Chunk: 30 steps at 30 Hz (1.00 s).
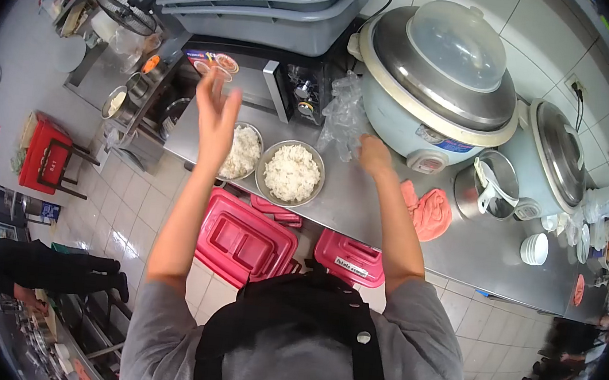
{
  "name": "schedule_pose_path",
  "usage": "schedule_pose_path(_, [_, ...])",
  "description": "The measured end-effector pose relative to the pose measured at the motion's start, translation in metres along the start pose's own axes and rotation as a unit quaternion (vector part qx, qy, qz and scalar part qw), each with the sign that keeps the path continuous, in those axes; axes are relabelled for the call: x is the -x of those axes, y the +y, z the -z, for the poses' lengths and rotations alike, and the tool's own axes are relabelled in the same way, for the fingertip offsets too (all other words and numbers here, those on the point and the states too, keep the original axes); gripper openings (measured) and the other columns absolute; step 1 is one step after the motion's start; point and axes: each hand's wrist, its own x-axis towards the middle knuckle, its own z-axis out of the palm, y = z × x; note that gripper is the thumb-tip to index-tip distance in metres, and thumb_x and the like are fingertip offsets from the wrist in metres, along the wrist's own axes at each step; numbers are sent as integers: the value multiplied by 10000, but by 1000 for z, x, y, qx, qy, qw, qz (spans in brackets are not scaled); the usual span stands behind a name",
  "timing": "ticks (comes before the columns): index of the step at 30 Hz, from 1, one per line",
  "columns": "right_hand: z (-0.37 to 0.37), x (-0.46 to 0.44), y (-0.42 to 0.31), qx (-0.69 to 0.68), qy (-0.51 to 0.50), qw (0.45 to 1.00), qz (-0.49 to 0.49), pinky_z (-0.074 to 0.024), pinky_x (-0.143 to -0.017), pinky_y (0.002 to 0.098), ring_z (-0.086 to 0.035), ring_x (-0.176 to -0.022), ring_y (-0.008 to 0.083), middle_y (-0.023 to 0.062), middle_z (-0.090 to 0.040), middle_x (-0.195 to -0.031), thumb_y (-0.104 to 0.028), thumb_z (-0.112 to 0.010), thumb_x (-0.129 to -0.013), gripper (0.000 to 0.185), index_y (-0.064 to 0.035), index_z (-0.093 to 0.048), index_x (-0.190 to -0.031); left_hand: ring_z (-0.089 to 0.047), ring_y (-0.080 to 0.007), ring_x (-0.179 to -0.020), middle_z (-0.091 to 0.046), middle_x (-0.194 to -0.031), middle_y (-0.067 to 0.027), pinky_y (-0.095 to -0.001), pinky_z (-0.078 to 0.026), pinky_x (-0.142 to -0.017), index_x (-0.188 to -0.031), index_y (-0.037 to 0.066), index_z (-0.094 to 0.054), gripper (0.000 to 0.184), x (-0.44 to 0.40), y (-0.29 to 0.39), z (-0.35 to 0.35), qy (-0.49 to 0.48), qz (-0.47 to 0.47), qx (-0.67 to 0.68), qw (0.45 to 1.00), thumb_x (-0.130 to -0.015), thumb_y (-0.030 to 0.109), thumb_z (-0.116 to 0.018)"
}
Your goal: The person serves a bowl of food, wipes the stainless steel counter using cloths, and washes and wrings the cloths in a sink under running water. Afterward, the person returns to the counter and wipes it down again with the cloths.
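Rice (292, 173) looks dished out: both bowls (266, 193) heaped on the counter (354, 202), uncovered. Left hand (215, 123) is up, fingers apart; right hand (375, 156) is at the clear plastic (343, 113), can't tell if its fingers are pinching.

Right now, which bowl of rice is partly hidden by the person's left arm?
The bowl on the picture's left: the left arm blocks its left edge. The other bowl shows its whole rim.
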Motion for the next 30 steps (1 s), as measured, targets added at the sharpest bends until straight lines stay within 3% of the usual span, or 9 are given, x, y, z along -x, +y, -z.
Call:
schedule_pose_path(1, [-8,-4,4,22,11,999,-24,-474,-930,473,-547,-1159,393,226,-581,-1230,-139,-624,-854,342,-32,-616,-1178,-369,-265,-1371,-364,-1457,-193,-368,-304,-1117,-1460,-15,-277,593,32,-8,15,-17,-5,-35,999,-967,109,-582])
schedule_pose_path(3, [-30,-9,12,47,14,998,-44,-481,-910,469,-558,-1130,393,191,-593,-1210,-70,-650,-814,309,-57,-654,-1123,-487,-213,-1261,-503,-1340,-144,-334,-394,-1038,-1414,-9,-367,516,92,-39,46,-19,42,-103,994,-965,120,-586])
schedule_pose_path(5, [-55,-9,22,92,100,989,66,-495,-886,442,-610,-999,366,161,-623,-1029,-64,-659,-797,259,-73,-683,-1055,-593,-156,-1047,-612,-1181,-97,-287,-479,-879,-1315,-7,-486,389,147,-56,61,18,188,-39,981,-961,119,-590])
schedule_pose_path(7, [-71,-11,28,74,120,988,70,-497,-879,433,-612,-974,363,157,-616,-984,-62,-666,-794,248,-67,-684,-1041,-593,-176,-1077,-590,-1226,-99,-297,-464,-904,-1239,-2,-514,287,190,-70,72,-19,276,-124,953,-966,71,-564])
schedule_pose_path(11, [-83,-9,29,-1,187,980,73,-509,-846,426,-624,-933,355,155,-618,-961,-73,-691,-783,188,-49,-690,-970,-602,-172,-1045,-608,-1165,-94,-273,-468,-873,-1211,-6,-540,257,232,-76,66,-18,318,-90,944,-966,69,-560])
schedule_pose_path(14, [-87,-10,31,-50,156,986,38,-507,-857,454,-619,-978,375,194,-616,-1007,-125,-626,-829,144,-56,-681,-943,-622,-180,-1016,-608,-1179,-92,-270,-485,-840,-1210,-9,-535,248,244,-81,52,-14,307,-3,951,-971,54,-527])
schedule_pose_path(24, [-58,1,35,-52,206,977,-9,-516,-739,468,-644,-879,388,175,-623,-983,-145,-655,-831,115,-47,-683,-883,-636,-192,-1008,-615,-1209,-106,-289,-502,-833,-1237,-1,-524,271,249,-84,28,-74,368,54,925,-976,70,-508])
schedule_pose_path(26, [-49,23,37,-50,329,934,132,-510,-745,461,-635,-851,367,158,-624,-935,-139,-677,-827,102,-53,-676,-883,-636,-189,-1007,-619,-1206,-104,-290,-503,-833,-1241,6,-525,276,259,-90,31,-78,381,61,919,-976,82,-511])
schedule_pose_path(30, [-44,63,45,-117,319,933,118,-501,-754,445,-615,-838,344,148,-619,-891,-109,-684,-826,90,-48,-663,-889,-636,-178,-990,-629,-1197,-92,-293,-506,-823,-1254,47,-526,294,273,-105,33,-78,433,86,894,-988,171,-523])
